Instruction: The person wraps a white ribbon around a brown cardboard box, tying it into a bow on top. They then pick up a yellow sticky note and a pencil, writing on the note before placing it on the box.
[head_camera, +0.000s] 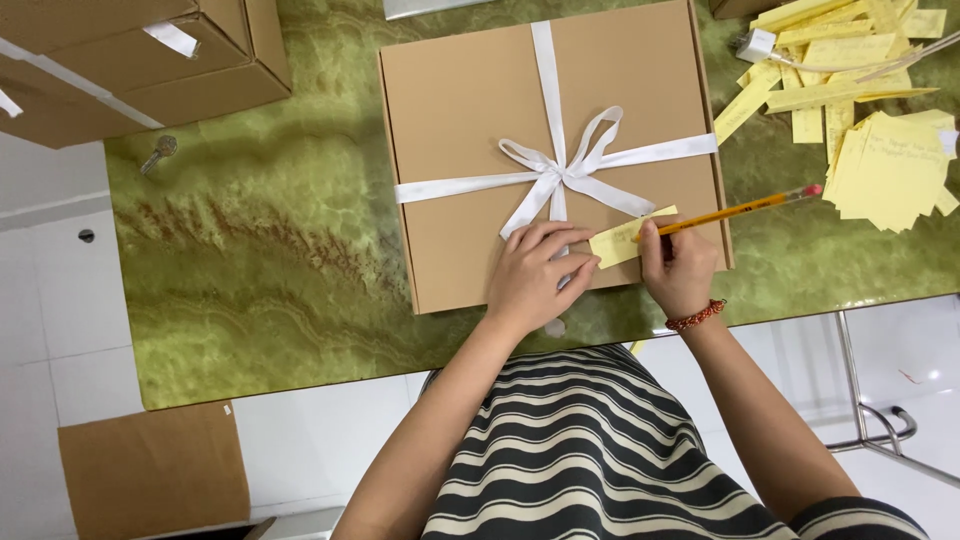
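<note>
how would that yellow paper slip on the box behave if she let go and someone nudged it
The yellow paper slip looks thin and small, so it is probably very light and floppy. It lies flat on the smooth box, pinned only by the left hand, so it would likely slide or flutter off. The pencil may drag it too.

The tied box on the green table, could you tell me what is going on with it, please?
A person writes with a pencil in the right hand on a yellow slip lying on the box. The left hand holds the slip down. A white ribbon is tied in a bow around the box. More slips are piled on the table.
</note>
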